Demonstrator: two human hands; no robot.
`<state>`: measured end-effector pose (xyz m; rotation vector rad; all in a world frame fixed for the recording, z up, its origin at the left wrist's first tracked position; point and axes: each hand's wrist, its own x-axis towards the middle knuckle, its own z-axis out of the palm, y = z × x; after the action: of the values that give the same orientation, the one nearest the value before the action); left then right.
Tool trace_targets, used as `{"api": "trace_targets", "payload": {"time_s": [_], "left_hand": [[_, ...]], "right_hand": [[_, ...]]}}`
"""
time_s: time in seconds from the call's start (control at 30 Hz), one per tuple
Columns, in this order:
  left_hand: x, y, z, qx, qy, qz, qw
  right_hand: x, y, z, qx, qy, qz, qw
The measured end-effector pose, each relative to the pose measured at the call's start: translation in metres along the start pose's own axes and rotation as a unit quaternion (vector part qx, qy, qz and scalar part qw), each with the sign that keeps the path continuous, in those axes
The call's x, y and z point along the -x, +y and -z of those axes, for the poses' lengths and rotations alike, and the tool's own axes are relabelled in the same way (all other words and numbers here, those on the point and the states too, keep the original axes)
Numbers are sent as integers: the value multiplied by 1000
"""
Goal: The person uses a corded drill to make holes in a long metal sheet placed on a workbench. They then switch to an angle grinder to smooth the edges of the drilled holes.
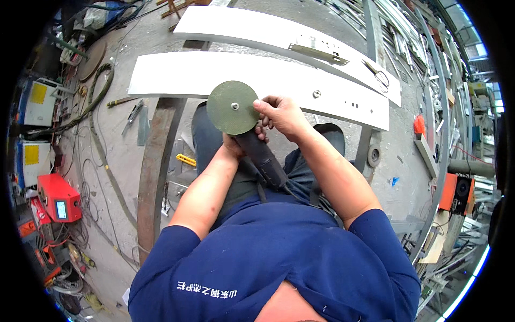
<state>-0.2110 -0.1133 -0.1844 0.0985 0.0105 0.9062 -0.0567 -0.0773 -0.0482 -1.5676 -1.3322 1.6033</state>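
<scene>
In front of my lap I hold a dark angle grinder (pixel 262 160) with its disc side facing up. My left hand (pixel 232 146) is wrapped round the grinder's head end, mostly hidden beneath the disc. A round green cutting disc (pixel 225 115) sits on the spindle, whose bare tip pokes through the middle. My right hand (pixel 283 115) is closed at the disc's right edge, thumb on top and the other fingers curled below. Beyond the disc, a small metal nut (pixel 316 94) stands on the nearer white beam (pixel 177 72).
A second white beam (pixel 230 24) lies farther off, carrying a slotted metal plate (pixel 319 54) and scissors (pixel 380 78). Rusty steel supports (pixel 155 161) run beneath. A yellow utility knife (pixel 186 160) lies left of my legs. Cables and a red machine (pixel 58 197) are at far left.
</scene>
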Motion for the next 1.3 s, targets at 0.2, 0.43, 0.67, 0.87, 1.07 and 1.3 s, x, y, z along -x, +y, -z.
{"api": "trace_targets", "payload": {"time_s": [0.2, 0.43, 0.67, 0.87, 1.07, 1.3], "left_hand": [[2, -3, 10, 19, -59, -15, 998], [0, -4, 18, 41, -59, 3, 997], [0, -3, 6, 36, -61, -4, 997], [-1, -1, 11, 36, -39, -3, 999], [-1, -2, -1, 56, 3, -9, 998], [-3, -2, -7, 55, -12, -31, 998]], "right_hand": [[-32, 45, 99, 478, 237, 119, 837], [-53, 64, 135, 550, 197, 31, 811], [-37, 6, 87, 194, 116, 52, 973], [-11, -41, 13, 176, 14, 208, 962], [-5, -35, -15, 355, 18, 450, 820], [-3, -41, -19, 439, 18, 466, 768]]}}
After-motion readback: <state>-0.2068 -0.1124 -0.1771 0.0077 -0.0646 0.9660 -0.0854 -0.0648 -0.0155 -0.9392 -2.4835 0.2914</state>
